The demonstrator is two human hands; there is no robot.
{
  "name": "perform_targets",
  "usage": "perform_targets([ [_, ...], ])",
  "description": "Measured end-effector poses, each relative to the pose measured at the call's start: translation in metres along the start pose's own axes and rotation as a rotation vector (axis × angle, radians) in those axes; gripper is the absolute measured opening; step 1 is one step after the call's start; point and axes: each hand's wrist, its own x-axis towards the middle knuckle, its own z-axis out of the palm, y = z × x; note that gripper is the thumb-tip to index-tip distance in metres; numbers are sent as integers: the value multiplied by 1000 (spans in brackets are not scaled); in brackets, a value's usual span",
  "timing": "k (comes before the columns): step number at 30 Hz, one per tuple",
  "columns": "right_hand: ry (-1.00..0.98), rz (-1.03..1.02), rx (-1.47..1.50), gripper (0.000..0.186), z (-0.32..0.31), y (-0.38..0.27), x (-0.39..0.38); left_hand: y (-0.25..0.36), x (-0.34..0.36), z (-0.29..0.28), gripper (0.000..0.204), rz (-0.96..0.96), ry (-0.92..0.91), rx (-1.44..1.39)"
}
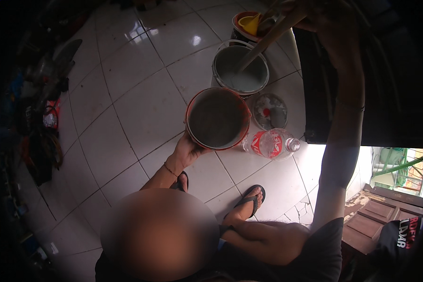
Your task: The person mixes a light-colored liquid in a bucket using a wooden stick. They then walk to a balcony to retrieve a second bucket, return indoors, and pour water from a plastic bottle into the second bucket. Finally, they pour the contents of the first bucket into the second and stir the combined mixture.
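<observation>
My left hand point(189, 152) is closed on the near side of an orange-rimmed bucket point(189, 123), tilted so its dark grey inside shows. Just beyond it stands a white bucket point(215, 70) of smooth grey liquid. A long wooden stick point(268, 41) slants into that liquid. My right hand point(322, 21), dim at the top right, is closed round the stick's upper part. Close to the held bucket are a clear plastic bottle point(270, 143) with a red label, lying on its side, and a grey-smeared round lid point(270, 101) with a red spot.
Behind the white bucket, another bucket point(236, 33) holds a yellow scoop-like thing point(250, 22). A dark piece of furniture point(331, 108) borders the right side. Dim clutter point(47, 117) lies along the left. A brown panelled door point(376, 214) is at lower right, and white tiles point(131, 108) cover the floor.
</observation>
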Motion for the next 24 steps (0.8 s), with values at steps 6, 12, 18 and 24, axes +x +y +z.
perform_targets([
  [6,7,15,34,22,12,1,-2,1,0,-6,65,-38,-12,-51],
  [12,21,15,54,23,10,-3,-1,1,-3,2,66,-6,33,-47],
  [18,48,11,63,24,10,-11,-2,1,0,-3,67,-11,8,-77],
  [24,76,-17,37,25,11,-17,-6,-2,2,-1,67,25,7,-18],
])
